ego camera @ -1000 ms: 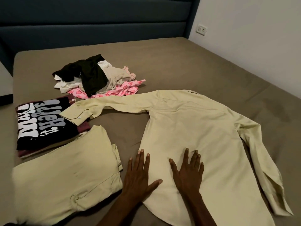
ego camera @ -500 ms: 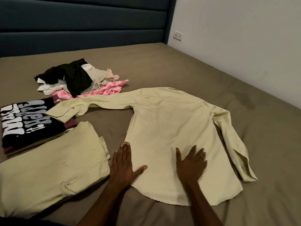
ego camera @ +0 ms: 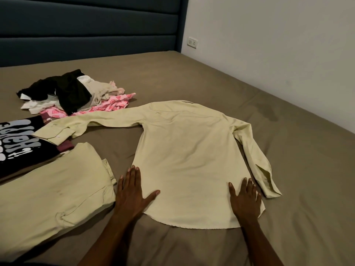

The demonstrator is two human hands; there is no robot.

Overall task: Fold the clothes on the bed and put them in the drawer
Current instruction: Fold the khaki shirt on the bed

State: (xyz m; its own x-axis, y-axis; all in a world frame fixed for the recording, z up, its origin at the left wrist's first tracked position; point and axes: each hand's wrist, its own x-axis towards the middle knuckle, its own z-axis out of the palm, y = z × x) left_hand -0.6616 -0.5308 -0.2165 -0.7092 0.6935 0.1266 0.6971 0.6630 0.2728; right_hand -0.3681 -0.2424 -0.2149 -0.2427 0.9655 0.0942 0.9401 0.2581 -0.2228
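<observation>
A pale yellow long-sleeved shirt [ego camera: 188, 156] lies spread flat, back up, on the brown bed [ego camera: 288, 150]. One sleeve stretches left, the other runs down along its right side. My left hand [ego camera: 132, 191] lies flat with straight fingers at the shirt's lower left edge. On the lower right edge my right hand [ego camera: 245, 200] presses flat. A folded pale yellow garment [ego camera: 51, 192] lies to the left. Behind it sits a folded black printed T-shirt [ego camera: 17, 144]. A pile of unfolded clothes [ego camera: 73, 93], black, white, beige and pink, lies further back.
A dark blue padded headboard [ego camera: 86, 31] runs along the far side. A white wall [ego camera: 278, 45] with a socket [ego camera: 192, 42] borders the bed on the right. No drawer is in view.
My hands have slid apart across the shirt's lower part, from its middle out to its left and right edges. The camera has turned right.
</observation>
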